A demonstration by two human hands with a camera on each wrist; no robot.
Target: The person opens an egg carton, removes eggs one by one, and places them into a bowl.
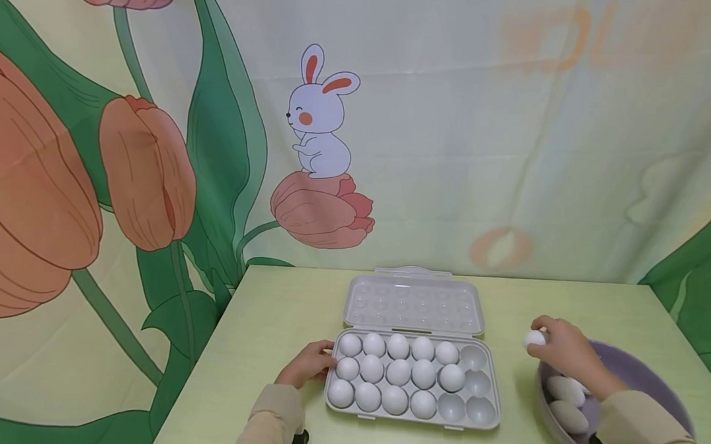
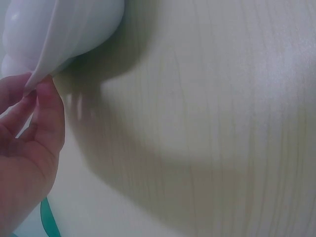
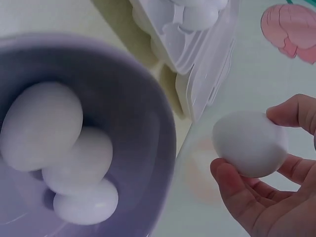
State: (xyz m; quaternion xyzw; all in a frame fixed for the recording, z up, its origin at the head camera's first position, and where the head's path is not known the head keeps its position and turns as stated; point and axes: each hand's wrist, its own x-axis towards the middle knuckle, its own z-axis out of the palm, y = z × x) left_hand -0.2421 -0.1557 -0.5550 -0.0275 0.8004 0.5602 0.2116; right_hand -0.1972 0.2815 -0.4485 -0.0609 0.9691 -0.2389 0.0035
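An open egg tray (image 1: 412, 378) of pale plastic lies on the table, its lid (image 1: 413, 305) folded back toward the wall. White eggs (image 1: 400, 372) fill most of its cups; the right-hand column and one front-row cup beside it are bare. My left hand (image 1: 308, 364) pinches the tray's left rim between thumb and fingers, as the left wrist view shows up close. My right hand (image 1: 566, 350) holds a white egg (image 3: 251, 143) between thumb and fingertips, raised near the far left rim of a purple bowl (image 1: 648, 375). Inside that bowl, three eggs (image 3: 76, 160) show in the right wrist view.
The table (image 1: 264, 312) is pale yellow with a wood grain. Behind it hangs a cloth backdrop (image 1: 424, 146) printed with tulips and a rabbit. The bowl stands at the table's right, with a strip of tabletop between it and the tray.
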